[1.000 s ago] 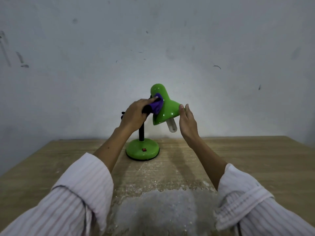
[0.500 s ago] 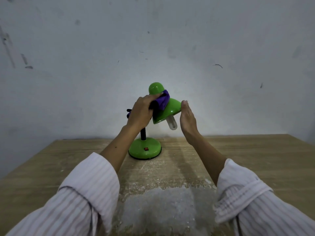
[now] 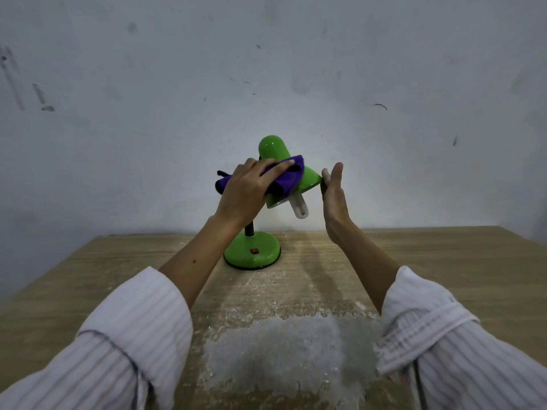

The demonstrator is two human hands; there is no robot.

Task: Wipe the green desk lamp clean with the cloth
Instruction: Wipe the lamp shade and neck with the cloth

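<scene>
A green desk lamp (image 3: 270, 146) stands at the back middle of the wooden table, its round base (image 3: 251, 255) bearing a small red switch. The shade tilts down to the right, and a white bulb (image 3: 299, 208) pokes out below it. My left hand (image 3: 247, 190) presses a purple cloth (image 3: 291, 176) flat against the left side of the shade. My right hand (image 3: 333, 199) is upright with fingers straight, its fingertips touching the shade's right rim. The lamp's neck is mostly hidden behind my left hand.
The wooden table (image 3: 429, 261) runs up to a scuffed white wall (image 3: 148, 113) just behind the lamp. A worn pale patch (image 3: 284, 350) with white flecks covers the table's front middle. My striped sleeves fill the lower corners.
My left hand has slid the cloth down and across the shade, from near its top to its lower left side. My right hand stays at the shade's right rim.
</scene>
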